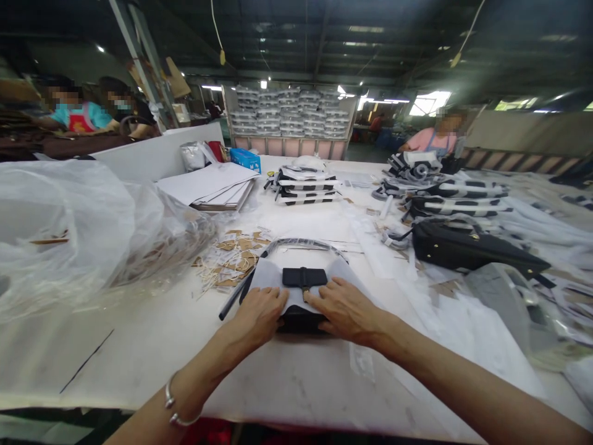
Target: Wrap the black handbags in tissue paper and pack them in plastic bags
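A black handbag (301, 322) lies on the white table in front of me, its handle (301, 241) wrapped in clear film and arching away. White tissue paper (269, 275) covers much of its top, and a dark flap with a small strap (304, 277) shows over the paper. My left hand (260, 312) grips the bag's near left side, fingers on the paper and thumb low by the front. On the other side my right hand (345, 309) holds the near right part, fingertips close to the strap's end. A dark strap (231, 296) sticks out at the left.
Tags with strings (231, 256) lie in a heap beyond my left hand. Clear plastic bags (60, 228) cover the left side. Wrapped bags (308, 185) are stacked ahead, and a black bag (463, 244) lies at right. Co-workers are farther back on both sides.
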